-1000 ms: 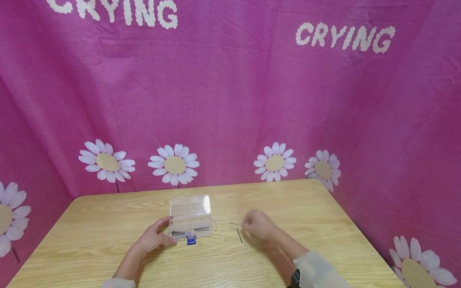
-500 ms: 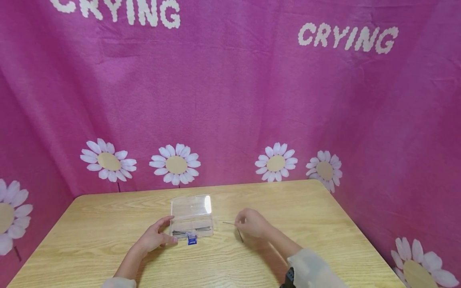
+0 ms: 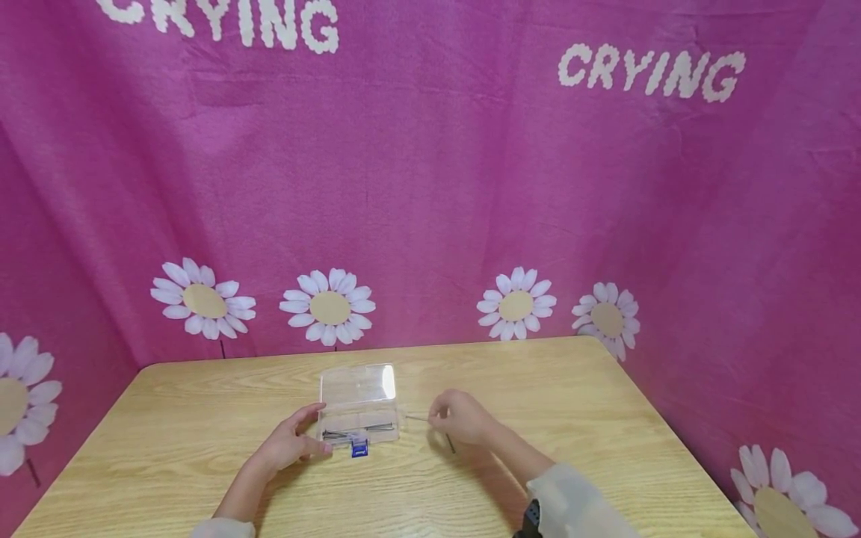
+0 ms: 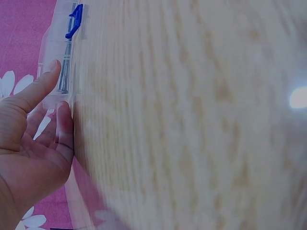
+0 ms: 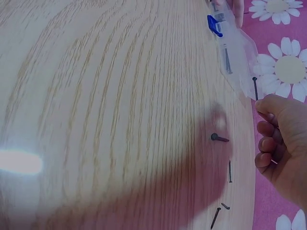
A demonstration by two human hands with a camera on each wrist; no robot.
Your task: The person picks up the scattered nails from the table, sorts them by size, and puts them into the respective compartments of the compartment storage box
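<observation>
A clear plastic box (image 3: 358, 387) with a raised lid and a blue latch (image 3: 359, 448) sits left of the table's middle. Several dark nails (image 3: 379, 427) lie in its compartments. My left hand (image 3: 288, 442) holds the box's left end, thumb at the front corner and index finger by the hinge side. Just right of the box, my right hand (image 3: 463, 418) pinches one long nail (image 5: 255, 87) between thumb and index finger. Its head points toward the box. The other right fingers are curled in.
Another nail (image 3: 451, 444) lies on the wooden table (image 3: 377, 497) beneath the right hand. In the right wrist view, several loose nails (image 5: 219, 138) lie on the tabletop. A pink daisy-print cloth (image 3: 417, 187) hangs around the table's back and sides.
My right hand has moved left with the pinched nail, bringing it to the box's right side. The left hand and the box have stayed in place.
</observation>
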